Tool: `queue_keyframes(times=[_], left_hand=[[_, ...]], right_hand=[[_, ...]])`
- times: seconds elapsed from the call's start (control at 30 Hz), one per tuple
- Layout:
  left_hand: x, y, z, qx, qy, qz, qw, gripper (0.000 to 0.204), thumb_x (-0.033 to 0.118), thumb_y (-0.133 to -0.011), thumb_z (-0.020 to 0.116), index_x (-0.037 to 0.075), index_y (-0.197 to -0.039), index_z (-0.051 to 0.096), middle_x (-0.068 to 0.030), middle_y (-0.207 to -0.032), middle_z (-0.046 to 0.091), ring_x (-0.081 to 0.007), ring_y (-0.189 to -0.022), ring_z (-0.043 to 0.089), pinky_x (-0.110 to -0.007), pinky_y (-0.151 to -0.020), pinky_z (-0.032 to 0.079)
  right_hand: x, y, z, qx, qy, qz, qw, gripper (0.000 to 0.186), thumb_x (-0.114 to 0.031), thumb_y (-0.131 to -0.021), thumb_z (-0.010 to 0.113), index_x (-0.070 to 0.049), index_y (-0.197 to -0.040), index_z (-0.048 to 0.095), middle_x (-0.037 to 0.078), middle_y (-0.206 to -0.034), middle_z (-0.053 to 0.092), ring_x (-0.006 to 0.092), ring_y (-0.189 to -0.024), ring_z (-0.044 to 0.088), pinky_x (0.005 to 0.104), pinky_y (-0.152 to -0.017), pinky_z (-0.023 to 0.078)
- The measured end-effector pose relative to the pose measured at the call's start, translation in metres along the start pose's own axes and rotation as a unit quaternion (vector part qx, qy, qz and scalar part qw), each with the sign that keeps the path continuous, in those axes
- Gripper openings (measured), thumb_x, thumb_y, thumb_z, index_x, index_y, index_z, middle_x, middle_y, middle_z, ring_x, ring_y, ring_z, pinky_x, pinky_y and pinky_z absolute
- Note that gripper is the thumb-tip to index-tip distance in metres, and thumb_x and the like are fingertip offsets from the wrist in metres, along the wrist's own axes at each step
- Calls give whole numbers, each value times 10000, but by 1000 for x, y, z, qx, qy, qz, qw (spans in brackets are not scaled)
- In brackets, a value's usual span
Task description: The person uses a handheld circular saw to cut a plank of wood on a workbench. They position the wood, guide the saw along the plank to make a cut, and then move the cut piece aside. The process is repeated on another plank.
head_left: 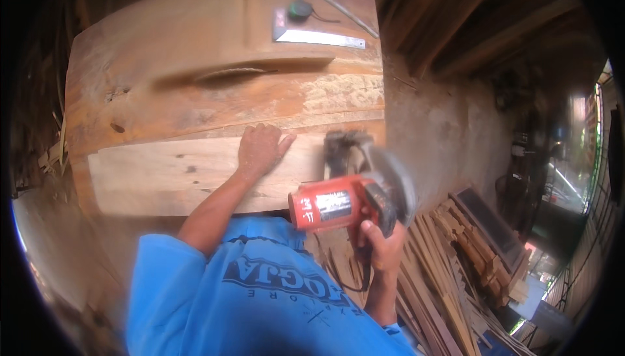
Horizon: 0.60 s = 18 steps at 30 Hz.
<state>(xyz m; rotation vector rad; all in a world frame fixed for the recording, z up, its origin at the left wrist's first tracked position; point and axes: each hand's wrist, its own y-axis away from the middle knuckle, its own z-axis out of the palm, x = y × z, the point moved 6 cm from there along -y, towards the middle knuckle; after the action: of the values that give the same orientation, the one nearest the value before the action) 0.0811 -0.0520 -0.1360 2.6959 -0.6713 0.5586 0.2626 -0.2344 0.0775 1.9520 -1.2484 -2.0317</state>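
My left hand (pixel 260 151) rests on a pale wooden board (pixel 150 170) along the near edge of the worktable, its fingertips near the board's far edge. My right hand (pixel 381 242) grips the handle of a red circular saw (pixel 322 203), held over the right end of the board. The saw's guard and dark base look blurred, and I cannot make out whether the base touches the board.
The worktable (pixel 117 63) carries a metal square (pixel 319 38), a tape measure (pixel 299 9), a thin rod (pixel 345 11), sawdust (pixel 342 92) and what looks like a saw blade in a slot (pixel 237 72). Timber strips (pixel 426 271) and a framed panel (pixel 482 222) lie at the lower right.
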Motion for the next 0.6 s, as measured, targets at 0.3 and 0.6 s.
queue_keyframes(times=[0.3, 0.6], left_hand=[[2, -8, 0, -17, -13, -13, 1000, 572, 542, -1062, 506, 51, -999, 792, -125, -995, 764, -292, -1032, 664, -457, -982, 461], [2, -6, -3, -3, -9, -1, 1000, 567, 538, -1062, 513, 50, -996, 794, -111, -999, 770, -278, -1018, 669, -449, -966, 464]], right_hand=[[57, 18, -19, 16, -3, 80, 997, 199, -81, -933, 757, 24, -1081, 675, 10, -751, 635, 76, -608, 552, 248, -560, 431], [48, 3, -16, 14, 115, 95, 989, 180, -169, -953, 757, -24, -899, 663, -28, -702, 606, 68, -616, 530, 266, -577, 424]])
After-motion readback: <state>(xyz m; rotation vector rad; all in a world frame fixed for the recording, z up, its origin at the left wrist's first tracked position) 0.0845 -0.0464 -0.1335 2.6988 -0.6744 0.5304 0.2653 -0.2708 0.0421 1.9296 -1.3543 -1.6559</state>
